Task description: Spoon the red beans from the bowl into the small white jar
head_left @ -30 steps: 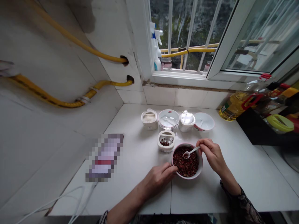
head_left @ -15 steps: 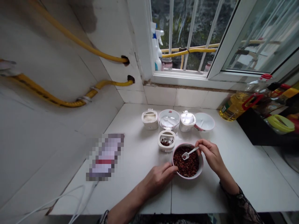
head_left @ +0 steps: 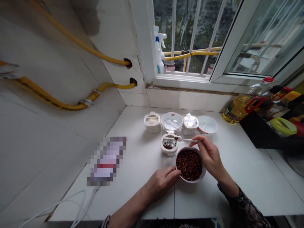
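Right fingers (head_left: 195,139) pinch the spoon (head_left: 186,139), covering its handle end; left fingers (head_left: 174,173), some apparently hidden, grip the bowl (head_left: 203,172).

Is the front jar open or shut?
Open: the jar has its clear lid raised behind it, dark pieces visible inside.

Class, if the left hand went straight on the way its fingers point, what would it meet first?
The bowl of dark red pieces: the left hand appears to be touching its rim, though the exact contact is hard to judge.
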`<state>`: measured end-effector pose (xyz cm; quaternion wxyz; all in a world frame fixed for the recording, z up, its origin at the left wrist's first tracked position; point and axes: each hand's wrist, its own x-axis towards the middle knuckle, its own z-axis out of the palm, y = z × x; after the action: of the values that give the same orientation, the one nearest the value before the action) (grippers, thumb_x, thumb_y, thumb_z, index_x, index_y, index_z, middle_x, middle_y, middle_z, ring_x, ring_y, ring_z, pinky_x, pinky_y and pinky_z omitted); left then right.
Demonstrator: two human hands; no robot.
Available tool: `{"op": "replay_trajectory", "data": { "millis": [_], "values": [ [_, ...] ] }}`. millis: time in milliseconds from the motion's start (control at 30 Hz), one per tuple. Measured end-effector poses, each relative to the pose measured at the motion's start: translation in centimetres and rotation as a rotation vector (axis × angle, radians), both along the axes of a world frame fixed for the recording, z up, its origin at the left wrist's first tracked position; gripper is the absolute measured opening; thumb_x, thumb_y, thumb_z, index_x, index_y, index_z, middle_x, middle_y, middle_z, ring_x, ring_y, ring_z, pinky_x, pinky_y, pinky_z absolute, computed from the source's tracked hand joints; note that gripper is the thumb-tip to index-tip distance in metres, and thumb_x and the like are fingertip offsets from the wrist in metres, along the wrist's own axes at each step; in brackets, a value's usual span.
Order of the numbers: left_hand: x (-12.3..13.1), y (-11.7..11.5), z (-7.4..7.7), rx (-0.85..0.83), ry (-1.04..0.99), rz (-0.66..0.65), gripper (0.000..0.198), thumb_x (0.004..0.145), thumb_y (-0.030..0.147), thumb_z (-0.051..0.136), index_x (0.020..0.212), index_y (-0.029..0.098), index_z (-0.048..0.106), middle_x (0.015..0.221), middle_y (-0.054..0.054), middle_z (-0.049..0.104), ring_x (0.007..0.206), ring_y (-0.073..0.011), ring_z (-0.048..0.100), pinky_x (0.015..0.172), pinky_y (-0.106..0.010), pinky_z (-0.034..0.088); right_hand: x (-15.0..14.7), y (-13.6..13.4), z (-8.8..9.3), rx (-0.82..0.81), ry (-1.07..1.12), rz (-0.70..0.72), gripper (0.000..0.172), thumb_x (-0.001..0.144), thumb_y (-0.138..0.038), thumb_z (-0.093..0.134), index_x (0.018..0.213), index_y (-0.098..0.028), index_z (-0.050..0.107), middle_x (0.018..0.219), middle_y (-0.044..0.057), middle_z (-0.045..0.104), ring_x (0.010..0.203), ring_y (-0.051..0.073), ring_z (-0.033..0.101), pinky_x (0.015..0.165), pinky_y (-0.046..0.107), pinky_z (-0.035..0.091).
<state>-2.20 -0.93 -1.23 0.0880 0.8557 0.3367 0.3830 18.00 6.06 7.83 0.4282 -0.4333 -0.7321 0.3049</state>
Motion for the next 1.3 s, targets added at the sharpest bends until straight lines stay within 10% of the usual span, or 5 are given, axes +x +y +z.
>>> {"op": "replay_trajectory", "data": {
  "millis": [233,1300],
  "values": [
    [0.0,0.0,-0.2,0.015,-0.001,0.006,0.017,0.101,0.018,0.039,0.108,0.013,0.054,0.077,-0.004,0.062,0.061,-0.0117,0.061,0.052,-0.018,0.051,-1.5,0.2,-0.1,0.47,-0.322,0.182,0.03,0.087,-0.003,0.037,0.102,-0.021,0.056,0.083,0.003,0.069,0.078,0.019,0.062,0.099,0.046,0.037],
    [0.0,0.0,0.1,0.009,-0.002,0.001,0.015,0.1,0.016,0.04,0.106,0.013,0.053,0.076,-0.004,0.061,0.06,-0.01,0.059,0.052,-0.016,0.049,2.7,0.7,-2.0,-0.397,0.169,-0.078,0.02,0.078,-0.032,0.051,0.071,-0.019,0.063,0.05,-0.002,0.057,0.055,0.016,0.052,0.062,0.029,0.041]
  ]
}}
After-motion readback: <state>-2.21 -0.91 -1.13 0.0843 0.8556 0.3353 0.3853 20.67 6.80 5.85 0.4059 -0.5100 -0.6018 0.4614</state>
